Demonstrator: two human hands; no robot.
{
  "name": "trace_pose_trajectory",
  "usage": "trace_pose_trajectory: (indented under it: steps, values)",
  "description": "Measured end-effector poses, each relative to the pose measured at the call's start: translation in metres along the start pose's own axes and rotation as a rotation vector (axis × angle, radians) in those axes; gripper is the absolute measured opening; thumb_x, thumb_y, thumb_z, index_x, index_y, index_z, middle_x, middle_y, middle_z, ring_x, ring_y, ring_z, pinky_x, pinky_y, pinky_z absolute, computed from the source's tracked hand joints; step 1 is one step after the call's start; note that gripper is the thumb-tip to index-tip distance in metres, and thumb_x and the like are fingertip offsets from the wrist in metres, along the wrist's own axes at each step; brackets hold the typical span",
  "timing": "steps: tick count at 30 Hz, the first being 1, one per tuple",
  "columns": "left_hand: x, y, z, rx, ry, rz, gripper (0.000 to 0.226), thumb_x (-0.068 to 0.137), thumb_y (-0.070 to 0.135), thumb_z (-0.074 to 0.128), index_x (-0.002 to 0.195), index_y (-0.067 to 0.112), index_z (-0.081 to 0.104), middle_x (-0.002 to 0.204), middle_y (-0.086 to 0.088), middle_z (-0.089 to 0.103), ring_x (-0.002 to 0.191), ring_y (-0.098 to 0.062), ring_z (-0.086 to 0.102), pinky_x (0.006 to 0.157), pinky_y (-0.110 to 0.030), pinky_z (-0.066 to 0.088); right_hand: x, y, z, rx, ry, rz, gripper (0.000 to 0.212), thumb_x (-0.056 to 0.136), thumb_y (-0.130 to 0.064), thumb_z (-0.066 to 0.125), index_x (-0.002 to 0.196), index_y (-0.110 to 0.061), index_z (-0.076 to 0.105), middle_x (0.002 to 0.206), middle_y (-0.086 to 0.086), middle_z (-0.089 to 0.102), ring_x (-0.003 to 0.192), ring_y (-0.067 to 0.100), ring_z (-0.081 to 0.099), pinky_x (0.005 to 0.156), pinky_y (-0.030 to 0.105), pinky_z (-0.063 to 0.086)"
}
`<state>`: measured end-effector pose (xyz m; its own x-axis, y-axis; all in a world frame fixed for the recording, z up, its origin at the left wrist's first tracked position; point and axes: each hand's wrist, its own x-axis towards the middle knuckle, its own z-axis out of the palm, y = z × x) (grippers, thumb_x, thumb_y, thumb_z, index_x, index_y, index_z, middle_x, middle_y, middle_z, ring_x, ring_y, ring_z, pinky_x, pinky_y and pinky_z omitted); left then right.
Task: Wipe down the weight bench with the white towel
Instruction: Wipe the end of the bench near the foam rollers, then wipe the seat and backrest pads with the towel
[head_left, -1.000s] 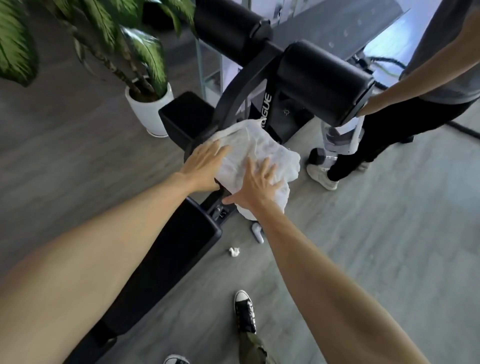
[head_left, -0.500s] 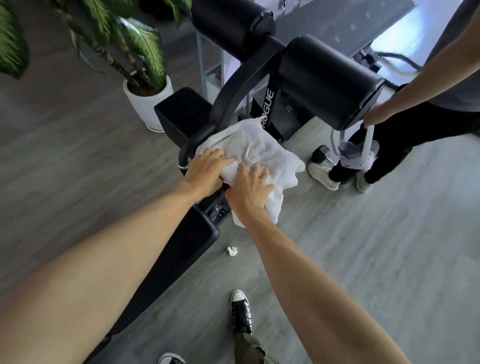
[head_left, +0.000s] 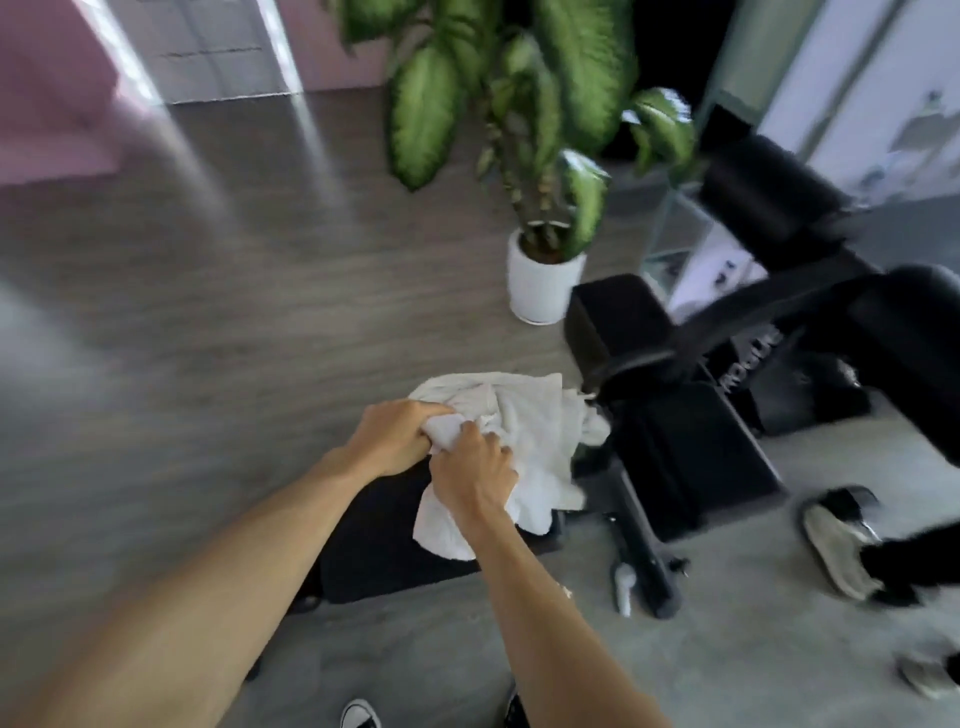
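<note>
The white towel (head_left: 524, 441) lies bunched on the near black pad of the weight bench (head_left: 384, 551). My left hand (head_left: 397, 439) grips the towel's left part, fingers curled into the cloth. My right hand (head_left: 470, 473) clutches a fold of it just beside the left hand. The bench's seat pad (head_left: 696, 457), frame and black roller pads (head_left: 909, 343) stretch away to the right. The picture is blurred by motion.
A potted plant in a white pot (head_left: 543, 283) stands on the wood-look floor just beyond the bench. Another person's shoe (head_left: 836, 545) and dark trouser leg are at the right edge. My own shoes (head_left: 361, 716) show at the bottom. A small white object (head_left: 623, 587) lies by the bench foot.
My view has swung left, so the bench now sits to the right. Both hands have pulled the towel back from the roller post onto the near pad and closed on it.
</note>
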<state>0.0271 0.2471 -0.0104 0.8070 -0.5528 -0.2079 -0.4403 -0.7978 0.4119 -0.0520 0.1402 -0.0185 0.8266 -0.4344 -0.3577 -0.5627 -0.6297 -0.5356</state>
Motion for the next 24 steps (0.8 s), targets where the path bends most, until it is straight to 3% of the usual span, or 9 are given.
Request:
trace_pose_trajectory:
  steps: [5, 8, 11, 14, 18, 21, 24]
  values:
    - [-0.069, -0.089, -0.025, -0.055, 0.152, -0.202, 0.034, 0.089, 0.02, 0.058, 0.116, 0.036, 0.071, 0.119, 0.008, 0.074, 0.113, -0.026, 0.066, 0.079, -0.033, 0.044, -0.017, -0.083, 0.057, -0.024, -0.143, -0.202, 0.039, 0.086, -0.027, 0.052, 0.124, -0.02, 0.058, 0.116, 0.008, 0.064, 0.113, 0.037, 0.058, 0.095, 0.054, 0.048]
    - [-0.116, -0.146, -0.037, -0.15, 0.175, -0.343, 0.046, 0.086, 0.021, 0.054, 0.124, 0.043, 0.065, 0.119, 0.009, 0.074, 0.109, -0.024, 0.067, 0.084, -0.038, 0.053, -0.032, -0.131, 0.101, -0.049, -0.227, -0.345, 0.038, 0.076, -0.026, 0.049, 0.111, -0.025, 0.063, 0.098, 0.002, 0.067, 0.1, 0.034, 0.061, 0.087, 0.049, 0.051]
    - [-0.165, -0.217, -0.039, -0.284, 0.225, -0.439, 0.049, 0.083, 0.029, 0.05, 0.128, 0.044, 0.059, 0.115, 0.008, 0.075, 0.107, -0.024, 0.069, 0.087, -0.042, 0.057, -0.053, -0.179, 0.156, -0.148, -0.334, -0.497, 0.038, 0.081, -0.022, 0.047, 0.113, -0.025, 0.067, 0.1, 0.003, 0.071, 0.096, 0.033, 0.063, 0.074, 0.039, 0.046]
    - [-0.212, -0.283, -0.038, -0.331, 0.243, -0.457, 0.045, 0.088, 0.022, 0.054, 0.13, 0.038, 0.062, 0.119, 0.006, 0.075, 0.106, -0.022, 0.069, 0.088, -0.042, 0.056, -0.073, -0.226, 0.217, -0.256, -0.4, -0.58, 0.033, 0.084, -0.018, 0.049, 0.112, -0.025, 0.066, 0.103, 0.002, 0.071, 0.096, 0.031, 0.064, 0.071, 0.037, 0.044]
    - [-0.255, -0.375, -0.042, -0.335, 0.278, -0.431, 0.049, 0.089, 0.027, 0.056, 0.137, 0.029, 0.059, 0.133, 0.003, 0.069, 0.118, -0.026, 0.064, 0.092, -0.043, 0.053, -0.091, -0.292, 0.297, -0.38, -0.461, -0.664, 0.04, 0.078, -0.017, 0.046, 0.112, -0.029, 0.065, 0.109, 0.001, 0.072, 0.101, 0.032, 0.065, 0.078, 0.042, 0.051]
    - [-0.261, -0.435, -0.044, -0.373, 0.288, -0.487, 0.058, 0.093, 0.022, 0.058, 0.149, 0.031, 0.048, 0.156, 0.001, 0.052, 0.137, -0.026, 0.053, 0.107, -0.044, 0.047, -0.086, -0.329, 0.347, -0.406, -0.454, -0.717, 0.038, 0.075, -0.018, 0.047, 0.109, -0.026, 0.063, 0.103, 0.0, 0.07, 0.098, 0.033, 0.064, 0.082, 0.045, 0.053]
    - [-0.249, -0.49, -0.021, -0.338, 0.284, -0.499, 0.072, 0.087, 0.033, 0.064, 0.155, 0.037, 0.04, 0.165, 0.002, 0.039, 0.148, -0.022, 0.042, 0.118, -0.048, 0.037, -0.063, -0.332, 0.4, -0.395, -0.403, -0.769, 0.039, 0.077, -0.022, 0.053, 0.116, -0.024, 0.059, 0.108, 0.0, 0.067, 0.1, 0.032, 0.061, 0.086, 0.049, 0.051]
